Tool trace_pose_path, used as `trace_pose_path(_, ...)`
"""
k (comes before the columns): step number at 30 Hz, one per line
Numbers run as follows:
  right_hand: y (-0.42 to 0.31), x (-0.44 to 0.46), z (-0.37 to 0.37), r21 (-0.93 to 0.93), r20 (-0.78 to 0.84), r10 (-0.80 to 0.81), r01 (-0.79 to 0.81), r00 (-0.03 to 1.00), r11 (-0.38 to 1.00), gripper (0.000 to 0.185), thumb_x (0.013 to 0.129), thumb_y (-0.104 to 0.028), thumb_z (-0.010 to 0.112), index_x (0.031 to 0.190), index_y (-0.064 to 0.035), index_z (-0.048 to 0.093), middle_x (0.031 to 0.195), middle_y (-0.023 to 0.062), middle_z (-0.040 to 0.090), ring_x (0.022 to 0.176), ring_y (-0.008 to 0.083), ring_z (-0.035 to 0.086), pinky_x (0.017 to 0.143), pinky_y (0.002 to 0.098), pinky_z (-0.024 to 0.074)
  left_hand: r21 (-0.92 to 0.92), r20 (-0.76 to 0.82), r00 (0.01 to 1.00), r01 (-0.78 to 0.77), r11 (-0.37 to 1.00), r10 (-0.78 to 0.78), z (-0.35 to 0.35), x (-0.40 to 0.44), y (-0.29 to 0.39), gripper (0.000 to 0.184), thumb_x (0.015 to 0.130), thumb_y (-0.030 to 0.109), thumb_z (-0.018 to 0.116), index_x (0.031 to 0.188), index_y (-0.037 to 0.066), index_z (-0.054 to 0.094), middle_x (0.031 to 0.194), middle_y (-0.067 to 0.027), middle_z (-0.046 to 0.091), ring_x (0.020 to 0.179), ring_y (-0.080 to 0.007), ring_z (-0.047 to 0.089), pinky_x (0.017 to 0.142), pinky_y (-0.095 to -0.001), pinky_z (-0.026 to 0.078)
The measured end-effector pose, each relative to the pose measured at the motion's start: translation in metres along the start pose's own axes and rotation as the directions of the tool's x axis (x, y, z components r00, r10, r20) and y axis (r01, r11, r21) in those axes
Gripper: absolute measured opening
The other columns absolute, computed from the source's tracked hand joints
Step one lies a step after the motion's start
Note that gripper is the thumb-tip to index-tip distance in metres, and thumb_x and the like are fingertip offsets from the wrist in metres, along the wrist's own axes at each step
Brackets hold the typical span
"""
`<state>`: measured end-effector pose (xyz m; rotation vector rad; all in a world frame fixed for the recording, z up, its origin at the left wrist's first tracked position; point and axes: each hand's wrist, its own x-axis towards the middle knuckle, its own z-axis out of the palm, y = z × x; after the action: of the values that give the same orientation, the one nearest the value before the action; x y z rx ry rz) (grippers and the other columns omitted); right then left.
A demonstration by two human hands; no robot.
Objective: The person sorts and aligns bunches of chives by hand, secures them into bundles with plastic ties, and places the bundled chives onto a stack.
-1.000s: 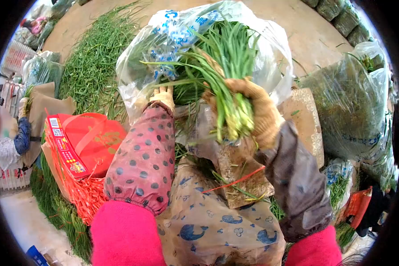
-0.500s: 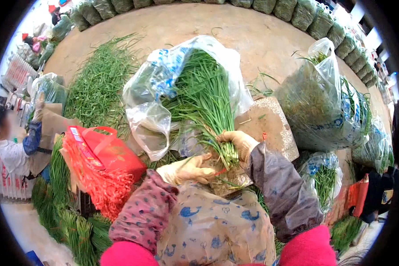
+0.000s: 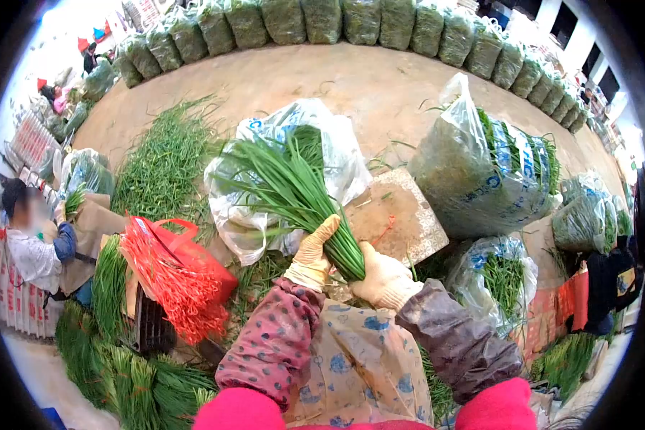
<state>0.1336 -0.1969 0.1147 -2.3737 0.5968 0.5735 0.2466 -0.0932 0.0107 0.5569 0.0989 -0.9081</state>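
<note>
A bunch of green chives (image 3: pixel 291 185) is held in front of me, its leaves fanning to the upper left. My left hand (image 3: pixel 314 252), in a pale glove, grips the stems from the left side. Lower down, my gloved right hand (image 3: pixel 381 276) closes around the stem ends. Behind the leaves, a white plastic bag (image 3: pixel 345 154) lies open with more greens inside. To the right of the bunch is a worn patterned board (image 3: pixel 398 211), with a thin red tie (image 3: pixel 388 226) on it. The board's near end is partly hidden by my hands.
Red ties (image 3: pixel 172 276) hang beside a red bag (image 3: pixel 211 269) at left. Loose greens (image 3: pixel 161 158) cover the floor behind. A large filled bag (image 3: pixel 466 168) stands at right, and tied bundles (image 3: pixel 132 380) lie lower left. A person (image 3: pixel 36 240) sits at far left.
The bunch has swung from nearly upright to leaning left. My left hand, loosely spread before, has moved up and closed on its stems. The view has shifted, showing more bags at the back.
</note>
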Motion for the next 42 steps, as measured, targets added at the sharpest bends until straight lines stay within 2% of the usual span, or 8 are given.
trace_pose_path(7,0.055,-0.015,-0.074,-0.008,-0.002,-0.14,0.14,0.99,0.99,0.095,0.063,-0.051,0.078,0.134,0.0002,0.043,0.124,0.0223,0.057,0.116,0.0332,0.055,0.097,0.0359,0.0433,0.322,0.103,0.99,-0.121,0.939,0.092,0.072,-0.001,-0.017,0.022,0.079,0.01,0.073,0.099,0.002,0.066,0.088,-0.0045,0.066,0.076,-0.0156,0.063,0.067,-0.0284,0.052)
trace_pose_path(11,0.081,0.014,-0.117,0.304,-0.242,-0.324,0.389,0.915,0.87,0.094,0.066,-0.02,0.084,0.143,-0.0032,0.032,0.138,0.017,0.046,0.126,0.0238,0.046,0.097,0.0337,0.0438,0.491,0.215,0.964,-0.243,0.837,0.155,0.108,0.008,-0.028,0.028,0.078,0.002,0.071,0.105,0.002,0.061,0.089,-0.0033,0.064,0.077,-0.0151,0.062,0.068,-0.0281,0.051)
trace_pose_path(18,0.068,0.036,-0.127,0.438,-0.431,-0.272,0.463,0.86,0.77,0.059,0.061,-0.029,0.084,0.11,-0.0024,0.063,0.102,0.0127,0.068,0.094,0.0215,0.063,0.084,0.0318,0.0501,0.682,0.484,0.865,-0.468,0.562,0.133,0.091,0.091,-0.065,0.063,0.077,0.01,0.076,0.131,0.006,0.043,0.118,-0.0055,0.058,0.106,-0.0168,0.055,0.089,-0.0313,0.049)
trace_pose_path(24,0.123,0.088,-0.055,0.316,-0.533,-0.388,0.602,0.752,0.733,0.059,0.065,-0.034,0.082,0.111,-0.0038,0.06,0.105,0.0073,0.066,0.095,0.0228,0.061,0.086,0.0338,0.049,0.205,0.282,0.956,0.022,0.979,-0.081,0.02,0.11,-0.081,0.037,0.091,0.02,0.061,0.125,0.007,0.054,0.118,-0.0091,0.06,0.104,-0.0198,0.058,0.089,-0.0337,0.05)
trace_pose_path(34,0.117,0.096,-0.063,0.179,-0.628,-0.35,0.566,0.695,0.804,0.048,0.074,-0.017,0.075,0.117,-0.0049,0.058,0.111,0.0072,0.065,0.099,0.0168,0.06,0.087,0.0324,0.0489,0.168,0.457,0.863,0.152,0.974,-0.214,0.079,0.089,-0.071,0.048,0.092,0.026,0.054,0.135,0.006,0.043,0.133,-0.0094,0.048,0.118,-0.0243,0.05,0.1,-0.0365,0.043)
trace_pose_path(36,0.117,0.09,-0.066,0.181,-0.655,-0.305,0.536,0.691,0.825,0.047,0.076,-0.013,0.074,0.119,-0.0051,0.058,0.112,0.0072,0.065,0.099,0.0156,0.06,0.087,0.0321,0.0489,0.734,0.398,0.916,-0.278,0.62,-0.06,0.073,0.094,-0.066,0.073,0.075,0.028,0.074,0.135,0.006,0.04,0.132,-0.0138,0.046,0.121,-0.0291,0.045,0.099,-0.0402,0.042)
trace_pose_path(39,0.106,0.083,-0.078,0.422,-0.662,-0.089,0.468,0.744,0.776,0.023,0.078,-0.013,0.073,0.098,-0.0032,0.066,0.09,0.0056,0.071,0.078,0.0132,0.063,0.071,0.0293,0.0522,0.853,0.485,0.875,-0.471,-0.227,0.006,0.08,0.078,-0.061,0.112,0.051,0.025,0.088,0.141,0.01,0.025,0.13,-0.0232,0.04,0.122,-0.0405,0.038,0.103,-0.041,0.036)
trace_pose_path(42,0.1,0.08,-0.086,0.532,-0.754,0.007,0.605,0.657,0.592,0.026,0.077,-0.01,0.075,0.101,-0.0022,0.067,0.088,0.0049,0.07,0.072,0.012,0.063,0.063,0.0282,0.0518,0.84,0.518,0.848,-0.48,-0.252,0.11,0.084,0.039,-0.057,0.102,0.061,0.018,0.084,0.143,0.009,0.025,0.132,-0.0183,0.041,0.121,-0.0311,0.041,0.104,-0.039,0.037)
